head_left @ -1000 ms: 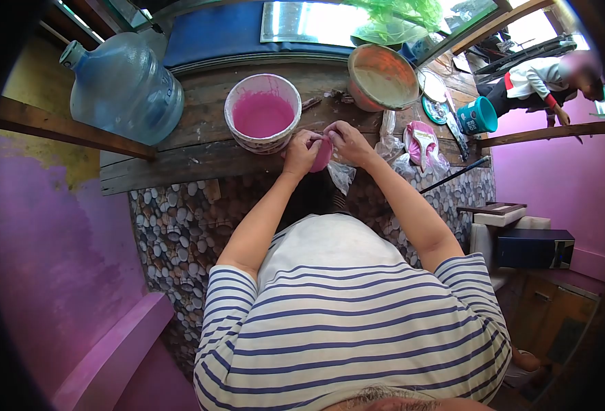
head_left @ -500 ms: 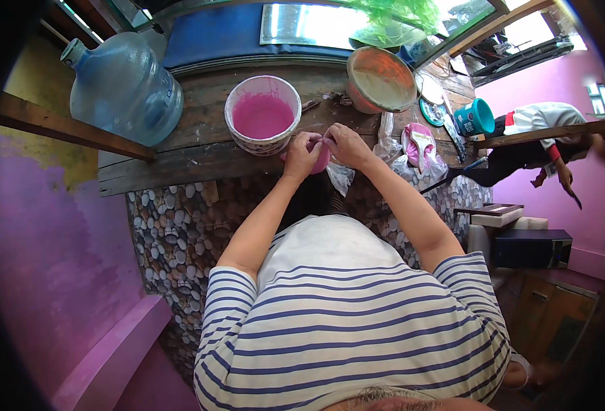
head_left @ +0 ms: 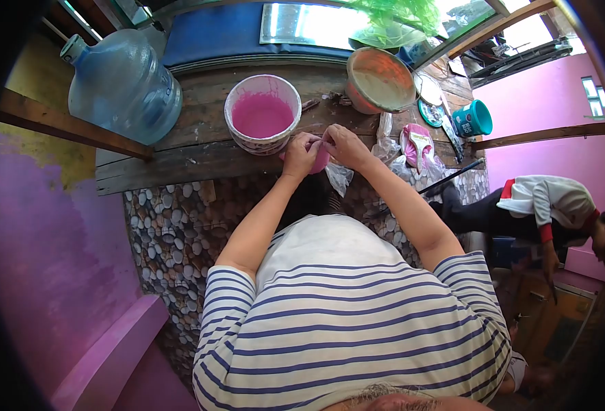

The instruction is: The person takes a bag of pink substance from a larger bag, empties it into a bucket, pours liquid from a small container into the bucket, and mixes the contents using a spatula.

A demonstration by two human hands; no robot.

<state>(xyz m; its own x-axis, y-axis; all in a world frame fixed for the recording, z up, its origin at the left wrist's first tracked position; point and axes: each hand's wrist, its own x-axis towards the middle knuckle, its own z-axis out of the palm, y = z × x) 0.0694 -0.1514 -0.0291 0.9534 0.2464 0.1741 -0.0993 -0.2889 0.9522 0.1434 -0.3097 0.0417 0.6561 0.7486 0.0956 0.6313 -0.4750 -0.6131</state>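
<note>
Between my two hands hangs a plastic bag of pink paint (head_left: pixel 321 162). My left hand (head_left: pixel 301 155) pinches its upper edge from the left, fingers bent. From the right, the fingertips of my right hand (head_left: pixel 347 146) close on the top of the same bag. Clear crumpled plastic (head_left: pixel 340 177) dangles just below my right hand; whether it belongs to the bag I cannot tell. Just behind my left hand stands a white bucket (head_left: pixel 287 90) with pink paint (head_left: pixel 261 118) inside and pink smears on its wall.
An orange basin (head_left: pixel 367 103), a paintbrush (head_left: pixel 420 145) on pink-stained plastic and a teal bucket (head_left: pixel 472 119) are on the wooden table (head_left: pixel 199 147). A large water jug (head_left: pixel 121 89) stands left behind a wooden beam (head_left: pixel 69 123). Another person (head_left: pixel 549 202) bends over at right.
The other person has moved down and nearer on the right side, now in front of the dark box. My hands stay at the bag with only slight finger movement.
</note>
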